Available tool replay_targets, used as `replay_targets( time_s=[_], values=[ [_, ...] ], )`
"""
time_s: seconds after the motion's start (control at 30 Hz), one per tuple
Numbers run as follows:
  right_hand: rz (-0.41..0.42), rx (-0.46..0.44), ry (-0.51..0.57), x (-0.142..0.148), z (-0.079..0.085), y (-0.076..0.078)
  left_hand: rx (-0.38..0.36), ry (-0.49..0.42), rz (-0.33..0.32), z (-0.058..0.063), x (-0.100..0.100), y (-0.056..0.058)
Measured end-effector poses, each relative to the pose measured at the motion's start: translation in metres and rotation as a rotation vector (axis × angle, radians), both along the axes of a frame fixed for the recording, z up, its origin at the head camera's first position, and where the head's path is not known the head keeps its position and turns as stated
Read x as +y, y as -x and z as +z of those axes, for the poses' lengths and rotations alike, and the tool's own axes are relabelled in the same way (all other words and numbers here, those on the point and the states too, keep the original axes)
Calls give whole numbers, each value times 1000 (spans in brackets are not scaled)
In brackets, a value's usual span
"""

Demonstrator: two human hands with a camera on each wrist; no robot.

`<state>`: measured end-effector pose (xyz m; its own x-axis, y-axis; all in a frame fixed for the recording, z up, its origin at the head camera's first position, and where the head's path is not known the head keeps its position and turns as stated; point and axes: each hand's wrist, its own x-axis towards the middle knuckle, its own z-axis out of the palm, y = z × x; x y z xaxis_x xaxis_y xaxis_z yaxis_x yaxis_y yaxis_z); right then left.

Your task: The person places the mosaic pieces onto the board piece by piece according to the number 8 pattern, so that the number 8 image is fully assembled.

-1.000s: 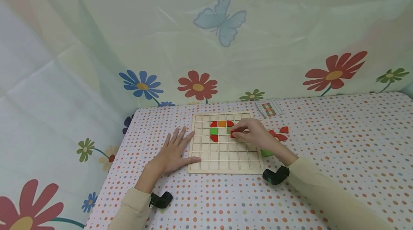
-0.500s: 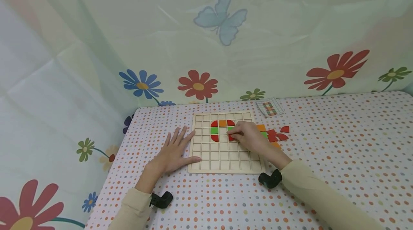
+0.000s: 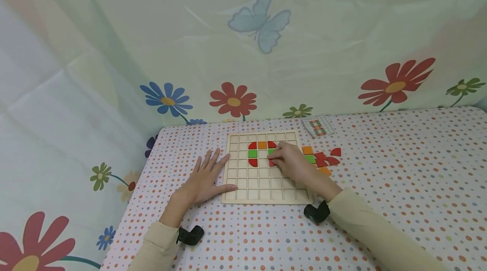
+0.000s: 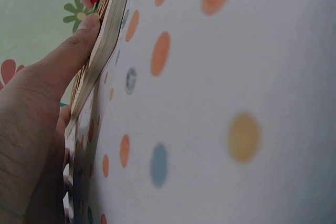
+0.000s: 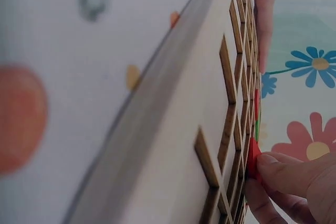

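My right hand (image 3: pixel 294 162) is over the wooden grid board (image 3: pixel 247 183), pinching a red tile (image 5: pixel 253 160) between thumb and fingers. That tile stands tilted at the grid in the right wrist view; in the head view the fingers mostly cover it. On the board's left edge rests my left hand (image 3: pixel 203 180), fingers spread and thumb (image 4: pixel 86 30) on the rim. Set in the grid are an orange square (image 3: pixel 262 145), a green square (image 3: pixel 253 153), another green square (image 3: pixel 271 151) partly behind the right hand, and several red quarter-round tiles (image 3: pixel 253 162).
Right of the board lie loose tiles: an orange square (image 3: pixel 307 150), a green piece (image 3: pixel 310 159), several red ones (image 3: pixel 333 161) and another orange piece (image 3: pixel 324 171). A printed pattern card (image 3: pixel 318 127) is behind them, on the dotted tablecloth (image 3: pixel 399 169).
My right hand has shifted slightly left and down, bringing the red tile to the cell below the right green square. More loose tiles now show beside it. The left hand stays put.
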<state>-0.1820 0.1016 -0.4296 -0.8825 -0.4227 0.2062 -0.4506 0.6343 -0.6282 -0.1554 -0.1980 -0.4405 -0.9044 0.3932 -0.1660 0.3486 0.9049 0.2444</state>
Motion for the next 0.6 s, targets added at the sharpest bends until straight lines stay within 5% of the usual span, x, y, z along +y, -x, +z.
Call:
replay_targets(
  time_s=[0.23, 0.6],
  values=[
    [23, 87, -50, 0, -1, 1, 2, -16, 0, -2, -1, 1],
    [40, -37, 33, 11, 5, -1, -6, 1, 16, -1, 1, 0]
  ],
)
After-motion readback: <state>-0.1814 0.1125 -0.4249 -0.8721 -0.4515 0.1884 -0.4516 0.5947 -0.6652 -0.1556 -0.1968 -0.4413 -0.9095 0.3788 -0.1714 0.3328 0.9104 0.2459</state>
